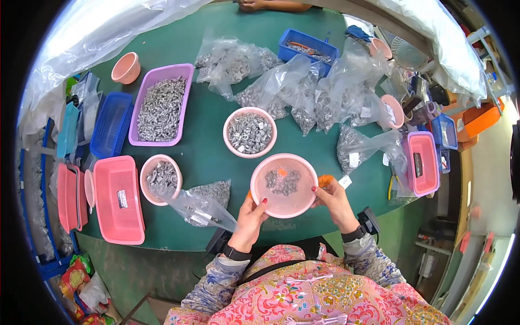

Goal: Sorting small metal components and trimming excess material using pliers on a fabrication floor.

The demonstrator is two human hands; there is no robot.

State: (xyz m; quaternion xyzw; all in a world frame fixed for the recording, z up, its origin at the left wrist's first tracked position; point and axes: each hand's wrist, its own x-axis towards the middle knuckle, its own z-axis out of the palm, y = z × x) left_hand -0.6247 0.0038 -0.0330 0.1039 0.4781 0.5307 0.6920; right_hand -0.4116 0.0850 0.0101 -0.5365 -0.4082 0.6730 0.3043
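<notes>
A round pink plastic bowl is held over the table's near edge, one hand on each side of it. Small grey metal parts lie in a patch on its bottom. My left hand grips the lower left rim, thumb on the edge. On the other side my right hand pinches the rim, and orange shows on its fingers. Just beyond stands another pink bowl full of ring-like metal parts. A smaller pink bowl of metal parts stands to the left, beside a clear plastic bag of parts.
Left on the green table are a purple tray of metal parts, a blue basket and a pink basket. Several bags of parts spread across the far right, near a blue bin. Another person's arm rests at the far edge.
</notes>
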